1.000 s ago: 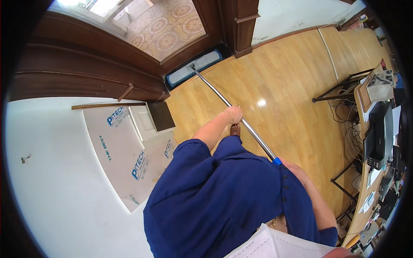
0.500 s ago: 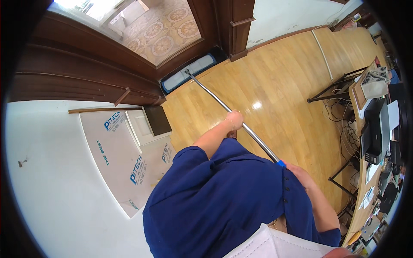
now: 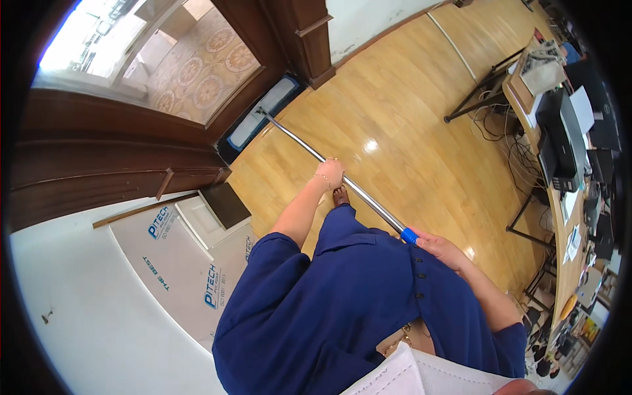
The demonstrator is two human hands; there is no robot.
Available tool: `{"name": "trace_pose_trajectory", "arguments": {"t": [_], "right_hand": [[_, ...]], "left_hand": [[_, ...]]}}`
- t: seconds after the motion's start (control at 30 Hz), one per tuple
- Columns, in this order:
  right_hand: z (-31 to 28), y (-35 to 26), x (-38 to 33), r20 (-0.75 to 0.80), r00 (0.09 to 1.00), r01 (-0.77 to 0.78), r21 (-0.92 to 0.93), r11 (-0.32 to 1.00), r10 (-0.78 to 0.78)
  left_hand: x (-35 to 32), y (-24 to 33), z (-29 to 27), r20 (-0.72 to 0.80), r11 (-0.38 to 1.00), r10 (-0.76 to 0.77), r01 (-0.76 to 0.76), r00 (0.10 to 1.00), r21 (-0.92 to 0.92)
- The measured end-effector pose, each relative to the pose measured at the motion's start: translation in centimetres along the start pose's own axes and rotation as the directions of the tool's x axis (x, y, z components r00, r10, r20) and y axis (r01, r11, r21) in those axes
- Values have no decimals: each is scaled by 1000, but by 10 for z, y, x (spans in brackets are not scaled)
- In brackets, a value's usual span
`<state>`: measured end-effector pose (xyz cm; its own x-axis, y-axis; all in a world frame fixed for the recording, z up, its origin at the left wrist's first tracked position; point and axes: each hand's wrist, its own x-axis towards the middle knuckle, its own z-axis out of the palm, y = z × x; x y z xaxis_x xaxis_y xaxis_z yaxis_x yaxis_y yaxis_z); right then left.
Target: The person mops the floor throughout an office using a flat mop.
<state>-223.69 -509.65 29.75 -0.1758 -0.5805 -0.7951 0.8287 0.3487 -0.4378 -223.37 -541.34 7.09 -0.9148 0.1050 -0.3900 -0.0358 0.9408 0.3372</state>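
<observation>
A flat mop spans the view, its long metal pole (image 3: 372, 199) slanting from my body to the far left. Its wide, flat head (image 3: 245, 130), pale with a blue fringe, lies along the foot of the brown door. Partway down the pole, my left hand (image 3: 330, 172) is closed around the metal. My right hand (image 3: 438, 250) is closed at the pole's top end, by the blue grip (image 3: 409, 236), close to my waist. Some of the right fingers are hidden behind the pole. One foot (image 3: 340, 196) shows beneath my left hand.
A brown glazed door (image 3: 257, 78) and its frame stand at the far left. Wrapped grey panels (image 3: 148, 257) lean on the white wall. On the right, a desk (image 3: 563, 276) carries a black printer (image 3: 559, 141), with cables hanging under it. A thin pale strip (image 3: 454, 49) crosses the wood floor.
The view has shifted, so the door, mop head and desk sit farther left. The right hand and blue grip have come out further from my shirt. Both hands keep hold of the mop.
</observation>
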Motion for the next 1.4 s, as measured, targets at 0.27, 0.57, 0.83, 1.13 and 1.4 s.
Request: {"name": "trace_pose_trajectory", "arguments": {"t": [0.27,0.57,0.83,1.13,1.4], "right_hand": [[-42,72,-120,-141,989,-32,106,994,47],[-113,213,-319,-452,888,-43,88,995,79],[-99,333,-484,-857,516,-29,5,1000,19],[-124,394,-530,-989,142,-61,40,997,49],[-156,264,-408,-905,384,-83,-233,969,-185]], "left_hand": [[-25,132,52,126,986,164,-164,978,-4],[-59,373,110,448,911,377,-411,811,-24],[-101,575,148,595,653,664,-739,452,-168],[-111,649,164,509,530,789,-800,344,-282],[-11,534,127,363,791,597,-601,715,-115]]}}
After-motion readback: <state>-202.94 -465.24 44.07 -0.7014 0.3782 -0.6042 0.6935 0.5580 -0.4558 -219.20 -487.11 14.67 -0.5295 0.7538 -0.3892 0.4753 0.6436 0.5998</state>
